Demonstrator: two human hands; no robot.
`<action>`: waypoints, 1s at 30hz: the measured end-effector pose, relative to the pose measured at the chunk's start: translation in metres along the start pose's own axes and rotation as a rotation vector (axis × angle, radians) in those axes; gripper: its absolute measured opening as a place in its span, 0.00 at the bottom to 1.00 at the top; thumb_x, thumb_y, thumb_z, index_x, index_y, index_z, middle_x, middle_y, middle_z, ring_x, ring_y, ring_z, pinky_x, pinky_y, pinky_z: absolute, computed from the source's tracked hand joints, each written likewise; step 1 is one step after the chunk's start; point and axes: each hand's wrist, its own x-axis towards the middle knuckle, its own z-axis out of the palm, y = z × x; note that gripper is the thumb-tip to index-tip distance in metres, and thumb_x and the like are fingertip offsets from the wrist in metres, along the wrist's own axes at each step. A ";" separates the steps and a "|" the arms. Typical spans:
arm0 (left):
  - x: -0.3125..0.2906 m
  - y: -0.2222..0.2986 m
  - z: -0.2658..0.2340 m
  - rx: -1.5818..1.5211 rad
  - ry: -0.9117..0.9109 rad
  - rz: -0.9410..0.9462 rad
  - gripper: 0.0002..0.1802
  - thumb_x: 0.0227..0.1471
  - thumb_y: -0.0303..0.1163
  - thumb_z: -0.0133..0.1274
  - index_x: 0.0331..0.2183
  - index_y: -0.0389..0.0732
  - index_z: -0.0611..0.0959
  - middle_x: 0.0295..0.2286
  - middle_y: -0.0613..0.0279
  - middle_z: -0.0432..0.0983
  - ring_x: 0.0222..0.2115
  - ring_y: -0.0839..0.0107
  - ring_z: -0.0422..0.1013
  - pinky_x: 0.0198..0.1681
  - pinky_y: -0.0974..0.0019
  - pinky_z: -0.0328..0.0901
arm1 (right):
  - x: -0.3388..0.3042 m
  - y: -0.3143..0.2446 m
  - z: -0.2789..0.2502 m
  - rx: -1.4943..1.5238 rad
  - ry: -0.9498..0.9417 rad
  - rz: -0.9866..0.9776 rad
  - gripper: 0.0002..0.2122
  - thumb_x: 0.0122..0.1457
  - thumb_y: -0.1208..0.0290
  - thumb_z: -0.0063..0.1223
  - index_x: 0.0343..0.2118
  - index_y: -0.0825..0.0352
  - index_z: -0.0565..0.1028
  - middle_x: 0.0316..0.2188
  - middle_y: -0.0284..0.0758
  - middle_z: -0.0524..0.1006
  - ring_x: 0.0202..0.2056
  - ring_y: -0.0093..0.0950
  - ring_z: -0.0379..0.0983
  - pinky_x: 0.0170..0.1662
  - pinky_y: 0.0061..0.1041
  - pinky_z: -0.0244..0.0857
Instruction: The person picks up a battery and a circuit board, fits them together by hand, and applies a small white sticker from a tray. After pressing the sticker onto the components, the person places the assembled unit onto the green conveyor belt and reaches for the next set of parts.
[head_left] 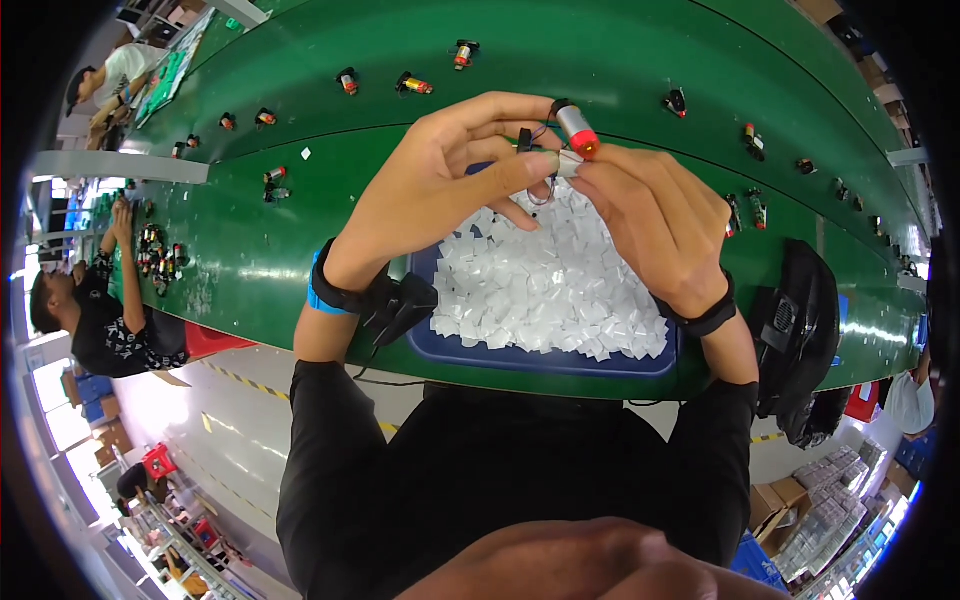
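The silver cylinder (574, 122) with a red end is held up over the far side of the blue tray (560, 366), probably to keep it clear of the heaped white pieces (550, 285) and in easy view. The left hand (425, 185), over the tray's far left corner, is partly curled: its index finger reaches the cylinder's black end and its thumb presses in from below, seemingly to steady the part while the other fingers stay loosely spread around its thin wires (541, 200). The right hand (665, 215), over the tray's right side, is nearly closed, thumb and index finger pinching a white slip (570, 162) just beside the red end; its remaining fingers fold in, likely for a finer grip. The tray sits directly in front of the person, which presumably keeps the pieces within short reach of both hands. It rests on a glossy green table (240, 285). Similar small units (414, 84) lie scattered beyond the tray, a cluster (160, 255) lies well to its left, and a black bag (808, 315) is to its right. Farther left of the tray a co-worker (105, 315) sits at the table, and stacked goods (825, 500) stand on the floor (250, 425) to its lower right.
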 end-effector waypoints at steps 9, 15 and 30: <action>0.002 -0.003 -0.002 0.247 0.028 0.158 0.28 0.54 0.20 0.58 0.56 0.31 0.72 0.45 0.49 0.76 0.38 0.70 0.76 0.35 0.67 0.78 | 0.002 0.007 0.003 0.412 -0.080 0.510 0.07 0.57 0.80 0.59 0.38 0.71 0.75 0.36 0.38 0.77 0.31 0.29 0.77 0.32 0.22 0.71; 0.009 -0.008 -0.011 0.346 0.111 0.239 0.26 0.53 0.19 0.58 0.55 0.32 0.74 0.45 0.50 0.77 0.39 0.71 0.76 0.37 0.68 0.77 | 0.005 0.026 -0.014 0.481 -0.237 0.776 0.07 0.61 0.78 0.55 0.40 0.72 0.75 0.38 0.36 0.78 0.34 0.25 0.78 0.32 0.20 0.71; 0.010 -0.014 -0.002 0.161 0.021 0.041 0.19 0.55 0.28 0.60 0.48 0.32 0.78 0.37 0.54 0.80 0.34 0.73 0.78 0.35 0.69 0.76 | 0.007 0.017 -0.017 0.487 -0.220 0.334 0.13 0.51 0.80 0.64 0.41 0.69 0.77 0.38 0.36 0.78 0.37 0.29 0.75 0.42 0.25 0.70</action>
